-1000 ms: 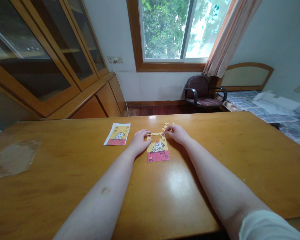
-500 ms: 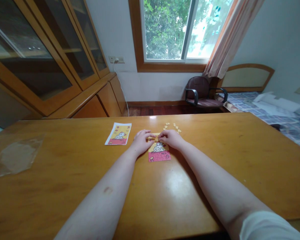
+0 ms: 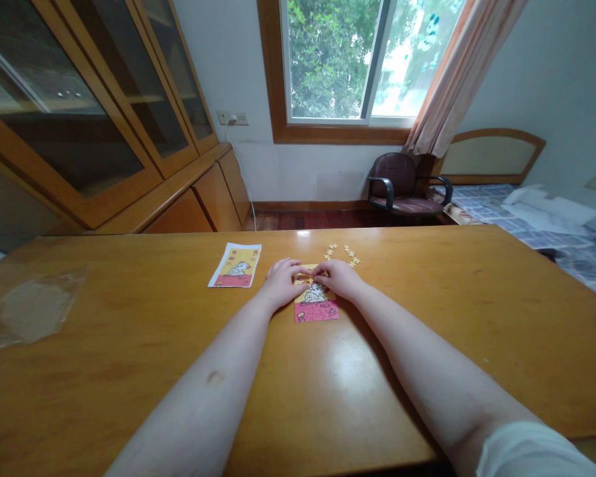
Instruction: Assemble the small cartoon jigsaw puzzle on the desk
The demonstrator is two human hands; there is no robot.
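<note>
loosely, the left hand [image 3: 279, 287] extends parted fingers [image 3: 302, 270] over the jigsaw puzzle [image 3: 316, 311]; the right hand [image 3: 342, 277] has fingers nearly together, its hold unclear.

Pink curtain [image 3: 467, 79] beside the window [image 3: 332, 63]; maroon armchair [image 3: 394, 173] beside plaid-covered bed [image 3: 521, 228]

Tabletop [image 3: 298, 397]: wood, glossy, smooth
Puzzle [image 3: 316, 312]: looks like card, from here
Picture sheet [image 3: 236, 267]: paper, smooth
Wrapper [image 3: 30, 308]: clear plastic, shiny, crinkled
Chair [image 3: 396, 173]: leather-like, faintly glossy
Curtain [image 3: 469, 79]: cloth, matt
</note>
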